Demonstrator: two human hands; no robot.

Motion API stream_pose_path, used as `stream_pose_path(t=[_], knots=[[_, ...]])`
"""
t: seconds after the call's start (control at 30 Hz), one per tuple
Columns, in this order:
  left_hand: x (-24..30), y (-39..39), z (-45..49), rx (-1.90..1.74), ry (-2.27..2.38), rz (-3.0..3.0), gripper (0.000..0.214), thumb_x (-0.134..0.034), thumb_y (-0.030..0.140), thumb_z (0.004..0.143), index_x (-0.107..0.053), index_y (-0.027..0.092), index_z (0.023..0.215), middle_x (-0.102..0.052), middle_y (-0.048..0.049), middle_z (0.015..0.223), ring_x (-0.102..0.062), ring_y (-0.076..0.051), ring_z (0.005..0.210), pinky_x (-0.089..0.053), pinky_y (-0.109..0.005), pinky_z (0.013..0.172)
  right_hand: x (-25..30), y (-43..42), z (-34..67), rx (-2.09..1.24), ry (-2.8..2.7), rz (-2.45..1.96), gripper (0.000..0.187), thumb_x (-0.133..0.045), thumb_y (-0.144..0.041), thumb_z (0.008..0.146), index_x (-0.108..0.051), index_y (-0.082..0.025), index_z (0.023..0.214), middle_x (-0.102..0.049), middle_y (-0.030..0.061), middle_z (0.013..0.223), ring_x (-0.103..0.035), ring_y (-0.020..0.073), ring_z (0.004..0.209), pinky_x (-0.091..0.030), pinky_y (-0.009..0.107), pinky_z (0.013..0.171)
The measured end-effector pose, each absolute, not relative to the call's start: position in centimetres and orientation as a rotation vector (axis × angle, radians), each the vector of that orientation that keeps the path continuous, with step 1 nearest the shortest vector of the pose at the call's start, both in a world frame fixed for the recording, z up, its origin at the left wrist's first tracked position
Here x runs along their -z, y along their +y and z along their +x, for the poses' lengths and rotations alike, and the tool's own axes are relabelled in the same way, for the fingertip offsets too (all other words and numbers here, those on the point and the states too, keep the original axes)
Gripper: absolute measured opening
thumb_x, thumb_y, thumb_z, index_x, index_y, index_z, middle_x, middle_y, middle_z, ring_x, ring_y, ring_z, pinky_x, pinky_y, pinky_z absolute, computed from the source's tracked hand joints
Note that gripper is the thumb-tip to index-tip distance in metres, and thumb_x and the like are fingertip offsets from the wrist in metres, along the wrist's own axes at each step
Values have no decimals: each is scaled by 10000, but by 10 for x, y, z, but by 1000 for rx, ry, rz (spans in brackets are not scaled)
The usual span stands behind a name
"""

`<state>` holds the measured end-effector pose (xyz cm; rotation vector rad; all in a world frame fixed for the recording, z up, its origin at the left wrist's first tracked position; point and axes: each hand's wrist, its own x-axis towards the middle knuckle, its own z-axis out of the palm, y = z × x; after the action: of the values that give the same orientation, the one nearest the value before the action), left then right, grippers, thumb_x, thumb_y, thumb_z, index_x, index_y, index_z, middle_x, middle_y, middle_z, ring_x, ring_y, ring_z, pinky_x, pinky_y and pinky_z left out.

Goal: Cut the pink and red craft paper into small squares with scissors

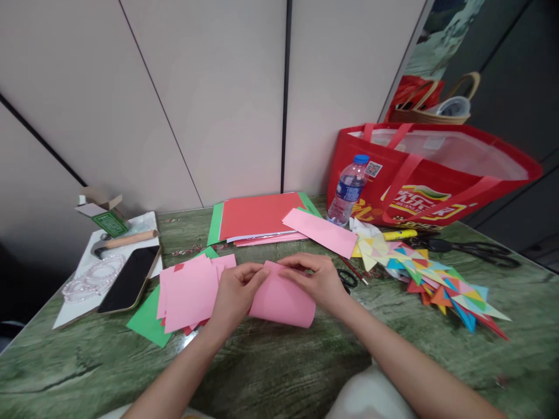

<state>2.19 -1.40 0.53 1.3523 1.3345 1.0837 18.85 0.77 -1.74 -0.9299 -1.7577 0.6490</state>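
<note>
A pink paper sheet (283, 299) lies on the green marbled table (279, 372), bent over so its near edge curls. My left hand (236, 294) pinches its upper left edge. My right hand (315, 280) pinches the upper edge from the right. Both hands meet at the sheet's top fold. A pile of pink squares (188, 291) over green paper (148, 321) lies just left of my left hand.
A stack of red and green paper (257, 216) and a pink strip (321, 231) lie behind. Small scissors (348, 278), folded coloured triangles (441, 282), a water bottle (348, 191), a red bag (432, 174), large black scissors (476, 250), a phone (130, 278), beads (92, 278) and a hammer (122, 240) surround them.
</note>
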Motion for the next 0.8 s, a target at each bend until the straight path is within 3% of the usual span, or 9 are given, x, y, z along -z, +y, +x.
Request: stream_pose_path(t=[0.33, 0.8], knots=[[-9, -15, 22, -1086, 1366, 1428, 188, -614, 338, 693, -684, 165, 682, -658, -12, 657, -523, -133, 593, -360, -218, 512, 16, 7, 189, -730, -1752, -963, 95, -639, -217, 725, -692, -186, 798, -713, 32, 755, -637, 163, 674, -494, 261, 586], [-8, -18, 22, -1103, 1338, 1533, 231, -574, 335, 732, -709, 181, 840, -684, -18, 708, -572, -151, 652, -415, -216, 540, 13, 5, 190, -727, -1745, -937, 96, -644, -242, 718, -700, -179, 764, -704, 33, 715, -609, 151, 625, -459, 241, 546]])
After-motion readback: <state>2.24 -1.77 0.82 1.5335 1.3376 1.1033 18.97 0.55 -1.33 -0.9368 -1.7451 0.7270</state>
